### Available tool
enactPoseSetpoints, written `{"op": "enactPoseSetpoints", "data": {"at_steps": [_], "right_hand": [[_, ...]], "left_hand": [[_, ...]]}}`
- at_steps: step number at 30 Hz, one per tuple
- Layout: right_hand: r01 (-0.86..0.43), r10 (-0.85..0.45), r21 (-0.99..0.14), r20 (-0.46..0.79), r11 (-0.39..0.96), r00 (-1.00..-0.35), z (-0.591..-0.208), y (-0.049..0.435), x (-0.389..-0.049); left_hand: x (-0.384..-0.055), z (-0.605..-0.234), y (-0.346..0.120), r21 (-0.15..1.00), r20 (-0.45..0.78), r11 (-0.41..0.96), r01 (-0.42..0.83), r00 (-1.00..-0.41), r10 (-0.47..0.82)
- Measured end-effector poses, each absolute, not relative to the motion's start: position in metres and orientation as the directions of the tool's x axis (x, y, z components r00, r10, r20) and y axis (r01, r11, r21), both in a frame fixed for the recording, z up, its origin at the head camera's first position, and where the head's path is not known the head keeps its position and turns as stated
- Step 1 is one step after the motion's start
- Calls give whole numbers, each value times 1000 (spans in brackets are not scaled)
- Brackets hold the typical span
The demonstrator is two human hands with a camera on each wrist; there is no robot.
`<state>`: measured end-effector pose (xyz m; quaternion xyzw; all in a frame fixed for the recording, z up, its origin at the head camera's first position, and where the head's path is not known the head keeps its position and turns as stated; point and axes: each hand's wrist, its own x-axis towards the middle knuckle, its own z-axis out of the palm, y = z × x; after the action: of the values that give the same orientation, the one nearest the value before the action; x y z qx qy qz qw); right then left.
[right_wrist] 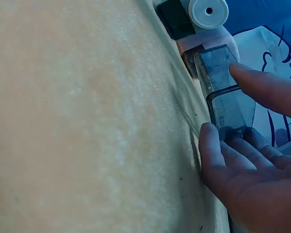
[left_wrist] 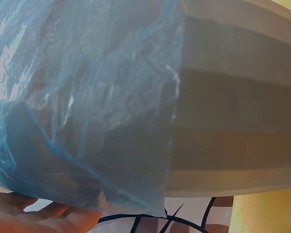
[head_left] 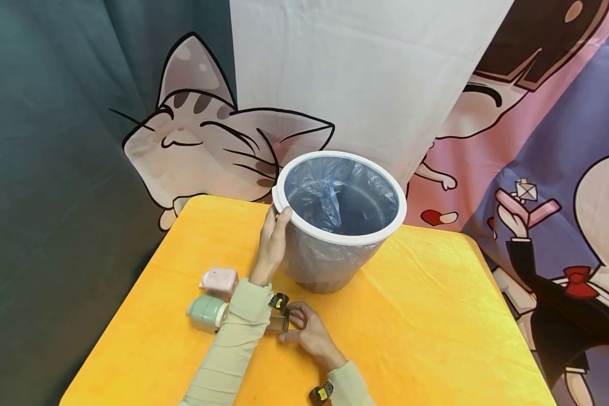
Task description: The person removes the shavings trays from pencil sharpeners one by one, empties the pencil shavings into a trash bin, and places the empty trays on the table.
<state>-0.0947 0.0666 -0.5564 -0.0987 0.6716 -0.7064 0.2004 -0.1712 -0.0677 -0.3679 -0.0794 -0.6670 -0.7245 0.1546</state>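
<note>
A lined trash bin point(head_left: 325, 265) with a white rim stands on the table. My left hand point(head_left: 273, 239) grips its rim at the left, thumb on top and fingers beneath. The bin's side and the blue plastic bag point(left_wrist: 102, 97) folded over it fill the left wrist view, with the left fingers point(left_wrist: 72, 221) under the edge. Below the bin, my right hand point(head_left: 312, 332) holds a clear rectangular container with a dark band point(right_wrist: 228, 92) between thumb and fingers. Part of that container is hidden behind the left forearm in the head view.
Left of the left forearm lie a green bottle point(head_left: 205, 313) with a white cap and a pink bottle point(head_left: 220, 282). A yellow cloth covers the table point(head_left: 436, 316). Printed curtains point(head_left: 365, 67) hang right behind its far edge.
</note>
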Motion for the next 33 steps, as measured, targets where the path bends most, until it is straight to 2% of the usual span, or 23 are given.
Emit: {"op": "enactPoseSetpoints", "data": {"at_steps": [8,14,24,33], "right_hand": [[130,-434,-992,-122,12,-893,-548,66,-92],[109,-448,-990,-139,91,-883,-537,65,-88],[-10,-442,-976,-90,218,-892,-553,66,-90],[-166,-436,-901,-28,401,-899,-552,66,-88]], "left_hand": [[-171,-368,-67,945,314,-59,322,-942,-119],[-170,-368,-67,954,290,-45,298,-949,-126],[-170,-368,-67,945,317,-43,324,-941,-120],[-170,-368,-66,947,312,-47,319,-943,-115]]}}
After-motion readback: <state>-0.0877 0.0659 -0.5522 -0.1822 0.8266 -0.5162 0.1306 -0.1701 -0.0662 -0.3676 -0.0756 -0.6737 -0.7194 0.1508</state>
